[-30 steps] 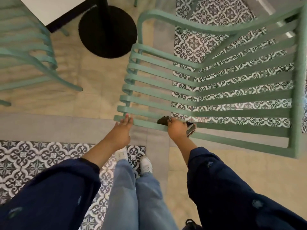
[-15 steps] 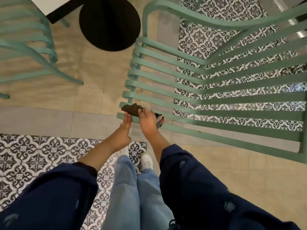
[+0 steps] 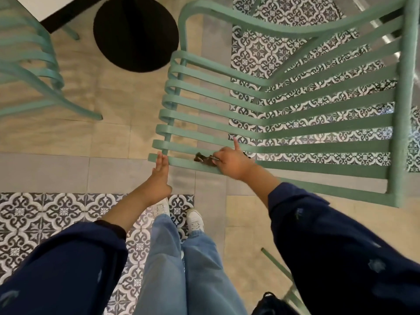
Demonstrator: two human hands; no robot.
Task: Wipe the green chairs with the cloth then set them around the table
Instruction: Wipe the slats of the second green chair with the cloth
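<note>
- The person stands over a pale green slatted metal chair, which sits on the tiled floor beside the black round table base; a second green slatted chair stands well apart at the left, nearer the white tabletop corner.
- The right hand is clenched on a small dark crumpled cloth, pressing it onto the nearest slat of the seat; one finger sticks up free of the wad.
- The left hand is flat, fingers together and extended, tips touching the rounded left end of that same slat (it appears to steady the frame rather than grip it).
- Step in hand, as judged: wiping the front slat, with the slats behind it not yet shown to be covered.
- To do it well: run the cloth the full length of each slat, end to end, and wrap it over the curled left ends where dirt would collect.
- Keep the left hand firm so the chair does not skid on the smooth tile.
- The cloth is bunched very small; spreading it would cover more per pass.
- Placement at the table should wait until all slats and the back rail are done.
</note>
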